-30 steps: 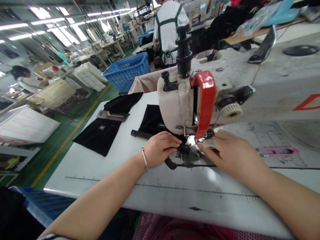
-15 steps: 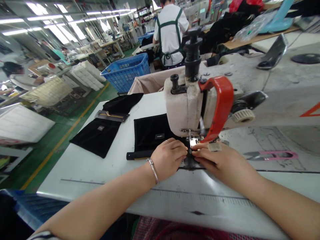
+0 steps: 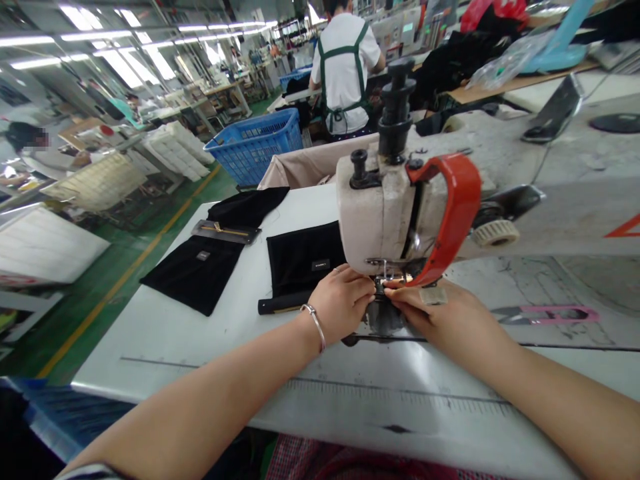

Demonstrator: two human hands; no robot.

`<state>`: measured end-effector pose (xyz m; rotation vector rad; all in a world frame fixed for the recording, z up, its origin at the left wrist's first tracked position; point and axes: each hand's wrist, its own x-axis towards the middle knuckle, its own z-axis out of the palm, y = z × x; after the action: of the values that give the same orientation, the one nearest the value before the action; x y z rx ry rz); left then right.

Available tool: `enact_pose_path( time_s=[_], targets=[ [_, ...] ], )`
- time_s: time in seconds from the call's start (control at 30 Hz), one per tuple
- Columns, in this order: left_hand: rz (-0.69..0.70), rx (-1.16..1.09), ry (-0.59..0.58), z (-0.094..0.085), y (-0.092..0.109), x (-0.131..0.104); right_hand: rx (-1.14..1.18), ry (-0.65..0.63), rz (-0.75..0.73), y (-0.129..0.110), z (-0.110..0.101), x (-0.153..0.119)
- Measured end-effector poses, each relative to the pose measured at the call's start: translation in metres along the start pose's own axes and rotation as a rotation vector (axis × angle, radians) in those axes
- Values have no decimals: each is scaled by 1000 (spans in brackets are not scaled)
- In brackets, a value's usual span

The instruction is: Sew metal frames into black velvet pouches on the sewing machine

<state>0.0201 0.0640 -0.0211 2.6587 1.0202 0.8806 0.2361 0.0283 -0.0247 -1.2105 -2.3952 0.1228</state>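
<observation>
Left hand: here it is, the left hand [image 3: 345, 300], palm down over the dark zip strip [image 3: 283, 306], a silver bracelet [image 3: 317, 327] at the wrist.
Left fingers: bunched narrow, holding the strip's end just beside the needle area.
Right hand: in from the other side comes the right hand [image 3: 447, 313], low under the machine head, its fingertips nearly meeting the left ones.
Right fingers: thumb and forefinger close together at the end of the strip; whether they pinch it or merely press, I can't tell from here.
Black cloth: the black cloth [image 3: 295, 257] lies flat left of the sewing machine [image 3: 367, 220], strip along its near edge, a small label [image 3: 321, 265] face up; its right end is hidden behind the machine head and the left hand.
Machine: pale body, with a curved red bar [image 3: 469, 200] arching just above the right hand.
Snips: pink-handled snips [image 3: 565, 314] lie on the machine bed, near the right wrist.
Second piece: farther left on the table [image 3: 175, 333], another black piece [image 3: 195, 277] lies apart, a grey zipped band [image 3: 230, 233] across it.
Behind: a blue basket [image 3: 260, 147] stands past the table, and a co-worker [image 3: 345, 73] in green straps faces away.
</observation>
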Motion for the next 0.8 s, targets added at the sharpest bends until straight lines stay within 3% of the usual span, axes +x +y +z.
enact_pose_path(
  time_s=[0.4,0.8],
  targets=[
    [-71,9,-5,1,2,1,-24,74,2,4,10,0],
    [-92,16,-10,2,1,1,9,63,29,3,11,2]
  ],
)
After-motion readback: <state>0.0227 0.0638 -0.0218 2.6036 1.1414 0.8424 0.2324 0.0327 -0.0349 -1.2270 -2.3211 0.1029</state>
